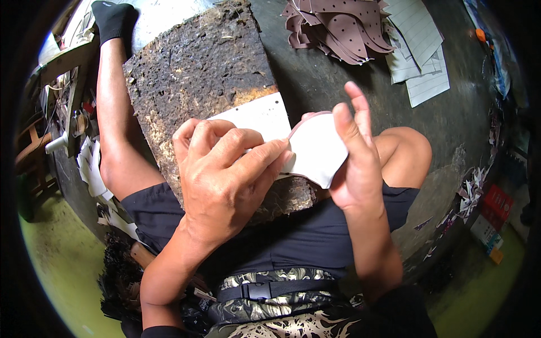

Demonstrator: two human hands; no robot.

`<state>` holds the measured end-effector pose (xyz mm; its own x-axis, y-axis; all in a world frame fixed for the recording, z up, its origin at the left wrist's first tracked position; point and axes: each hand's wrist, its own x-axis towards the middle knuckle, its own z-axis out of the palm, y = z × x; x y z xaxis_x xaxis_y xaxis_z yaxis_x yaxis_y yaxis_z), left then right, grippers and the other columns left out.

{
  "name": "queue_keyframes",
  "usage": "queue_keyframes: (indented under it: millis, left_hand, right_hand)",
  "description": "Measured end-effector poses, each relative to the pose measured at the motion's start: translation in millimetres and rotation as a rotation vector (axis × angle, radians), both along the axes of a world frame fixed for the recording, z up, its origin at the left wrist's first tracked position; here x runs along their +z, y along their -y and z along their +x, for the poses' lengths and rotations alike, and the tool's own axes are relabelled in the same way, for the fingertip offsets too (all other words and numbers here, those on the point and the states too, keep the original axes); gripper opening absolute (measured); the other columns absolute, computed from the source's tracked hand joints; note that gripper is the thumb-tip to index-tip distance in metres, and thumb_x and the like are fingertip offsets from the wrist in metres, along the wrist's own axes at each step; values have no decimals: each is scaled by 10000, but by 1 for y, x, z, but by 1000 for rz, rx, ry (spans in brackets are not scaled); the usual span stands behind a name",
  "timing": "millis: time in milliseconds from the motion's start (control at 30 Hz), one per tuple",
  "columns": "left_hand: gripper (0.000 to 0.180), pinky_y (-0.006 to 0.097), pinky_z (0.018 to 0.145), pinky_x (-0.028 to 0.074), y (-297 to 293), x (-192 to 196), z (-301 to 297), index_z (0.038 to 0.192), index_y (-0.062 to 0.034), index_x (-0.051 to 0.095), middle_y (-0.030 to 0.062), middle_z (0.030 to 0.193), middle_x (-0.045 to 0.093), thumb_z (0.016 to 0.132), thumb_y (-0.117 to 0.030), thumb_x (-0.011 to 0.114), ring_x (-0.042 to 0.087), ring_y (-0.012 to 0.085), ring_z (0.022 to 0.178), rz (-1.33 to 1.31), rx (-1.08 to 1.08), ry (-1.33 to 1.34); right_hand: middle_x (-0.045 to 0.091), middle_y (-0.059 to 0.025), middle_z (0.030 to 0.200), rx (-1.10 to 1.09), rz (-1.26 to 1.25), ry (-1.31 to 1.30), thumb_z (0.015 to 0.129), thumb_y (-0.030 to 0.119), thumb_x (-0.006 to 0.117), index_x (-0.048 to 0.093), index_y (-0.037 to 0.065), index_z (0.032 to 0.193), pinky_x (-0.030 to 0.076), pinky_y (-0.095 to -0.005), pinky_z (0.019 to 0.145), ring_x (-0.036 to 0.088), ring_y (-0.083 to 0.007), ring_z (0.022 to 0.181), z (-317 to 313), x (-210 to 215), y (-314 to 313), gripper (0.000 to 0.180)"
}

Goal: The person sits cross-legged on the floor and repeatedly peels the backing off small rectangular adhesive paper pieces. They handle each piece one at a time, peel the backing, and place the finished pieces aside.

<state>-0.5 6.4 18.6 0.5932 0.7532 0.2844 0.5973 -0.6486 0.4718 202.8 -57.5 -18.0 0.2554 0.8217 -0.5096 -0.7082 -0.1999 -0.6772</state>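
A curved piece of sheet material, white on the face toward me with a pinkish-brown edge, is bent up between my hands. My left hand pinches its near-left edge between thumb and forefinger, the other fingers curled. My right hand holds the piece from the right; some fingers are hidden behind it, and others point up and away. Flat on the dark, rough board lies a white section with small dark dots, partly under my left hand. Whether it joins the bent piece is hidden.
Brown cut pieces with punched holes lie stacked at the far right, beside lined paper sheets. The board rests across my lap and the dark floor. Scraps line the right side; black bristly material sits lower left.
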Motion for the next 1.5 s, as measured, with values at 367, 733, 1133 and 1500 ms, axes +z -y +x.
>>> queue_keyframes:
  millis: [367, 733, 1133, 1500]
  left_hand:
    - [205, 464, 996, 436, 3, 2, 5, 1058, -197, 864, -59, 980, 737, 879, -229, 958, 664, 209, 966, -30, 14, 3]
    - [253, 453, 970, 448, -6, -1, -3, 1105, -205, 879, -67, 999, 732, 867, -248, 952, 657, 200, 959, -40, -80, 22]
    - [304, 440, 952, 474, -10, -1, -10, 1120, -212, 906, -59, 1005, 737, 825, -240, 970, 656, 208, 955, -55, -112, 28]
    - [328, 446, 937, 469, -12, -3, -11, 1130, -219, 911, -59, 1003, 735, 813, -244, 990, 648, 210, 950, -81, -112, 36]
  right_hand:
    - [729, -149, 1308, 2, 38, 187, 985, -49, 887, 174, -21, 1778, 627, -343, 1026, 738, -171, 1156, -19, 17, 2, 1067]
    - [774, -117, 1168, 91, 77, 410, 1001, -26, 887, 336, -2, 1701, 645, -293, 918, 763, -143, 1032, -8, 0, -8, 891]
    - [801, -121, 1121, 170, 98, 421, 985, -26, 896, 320, 17, 1718, 658, -308, 895, 785, -160, 1005, 4, -11, -15, 934]
    - [802, -116, 1127, 196, 67, 450, 974, -4, 914, 355, 24, 1705, 661, -315, 904, 784, -159, 1012, 10, -29, -15, 921]
